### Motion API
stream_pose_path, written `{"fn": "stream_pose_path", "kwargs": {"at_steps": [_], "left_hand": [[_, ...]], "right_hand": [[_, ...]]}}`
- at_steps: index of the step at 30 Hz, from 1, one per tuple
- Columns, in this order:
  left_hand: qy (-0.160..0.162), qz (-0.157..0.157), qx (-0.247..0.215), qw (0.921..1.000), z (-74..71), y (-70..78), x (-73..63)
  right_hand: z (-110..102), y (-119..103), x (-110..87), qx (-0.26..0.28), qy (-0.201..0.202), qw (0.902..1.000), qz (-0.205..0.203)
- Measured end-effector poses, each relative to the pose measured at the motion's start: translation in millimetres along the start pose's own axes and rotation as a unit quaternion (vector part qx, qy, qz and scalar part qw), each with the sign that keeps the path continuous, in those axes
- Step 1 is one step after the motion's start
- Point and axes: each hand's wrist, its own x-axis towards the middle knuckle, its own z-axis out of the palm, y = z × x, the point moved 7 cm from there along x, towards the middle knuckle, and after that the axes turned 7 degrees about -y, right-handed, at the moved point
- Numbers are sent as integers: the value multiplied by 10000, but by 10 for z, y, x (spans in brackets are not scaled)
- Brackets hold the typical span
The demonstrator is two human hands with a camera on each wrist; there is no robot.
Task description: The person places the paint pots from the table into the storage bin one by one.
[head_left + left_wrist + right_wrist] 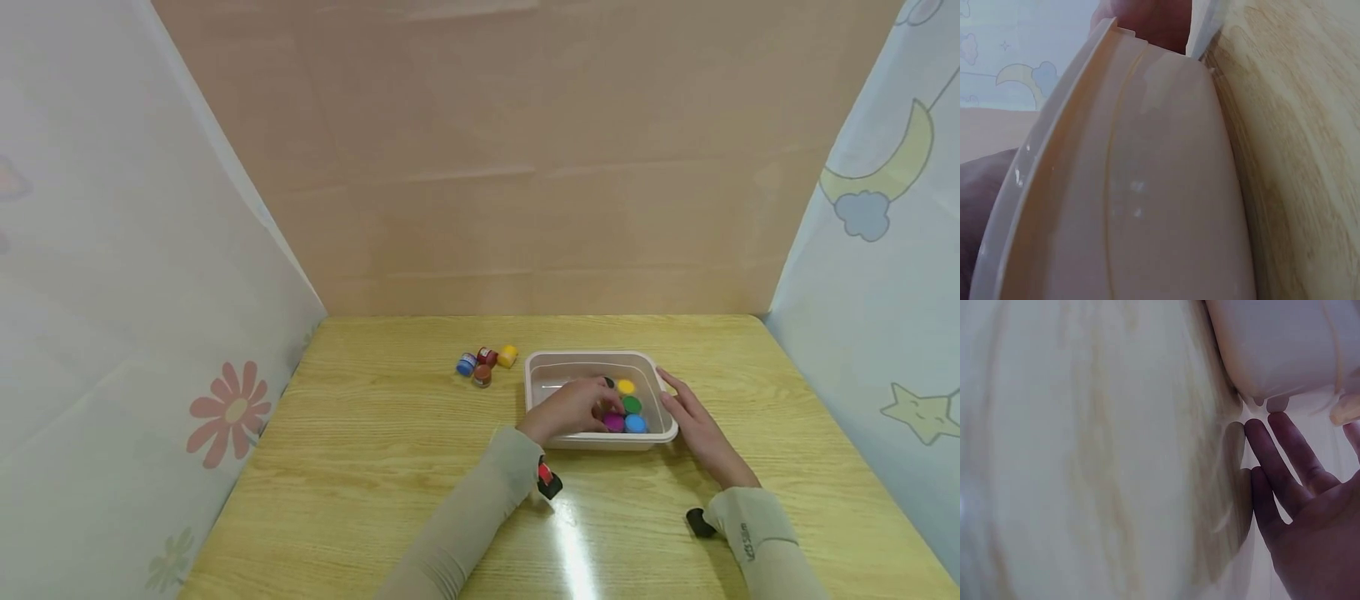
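Observation:
A pale pink plastic tray holds several small paint jars toward its right side. Their lids include a yellow lid, a green lid, a purple lid and a light blue lid. My left hand reaches over the near rim, with bent fingers and thumb at the jars beside the purple lid; I cannot tell if it grips one. At the tray's right end, my right hand touches the side with its fingers extended. The right wrist view shows those fingers spread against the tray wall.
Left of the tray, a blue jar, a dark red jar, a yellow jar and a brown jar lie close together on the wooden table. A brown paper backdrop stands behind.

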Motion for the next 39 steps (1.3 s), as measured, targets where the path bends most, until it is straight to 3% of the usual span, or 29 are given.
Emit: {"fn": "stream_pose_path", "kwargs": {"at_steps": [7,14,20,27,39], "left_hand": [[271,120,-193,9994,-153,-12,-106],[489,-306,-401,9975,-293,-148,-197],[872,-455,-397,9944,-456,-286,-256],[1523,-835,-644,9827,-687,-504,-420],[2610,-855,-607,9596,-984,-864,-861]], "right_hand": [[-7,-14,7,-26,-2,10000,-23],[-4,-5,6,37,-12,10000,-18],[14,24,19,123,-65,9999,3],[15,51,30,159,-97,9998,75],[1,1,13,166,-78,9998,7]]}}
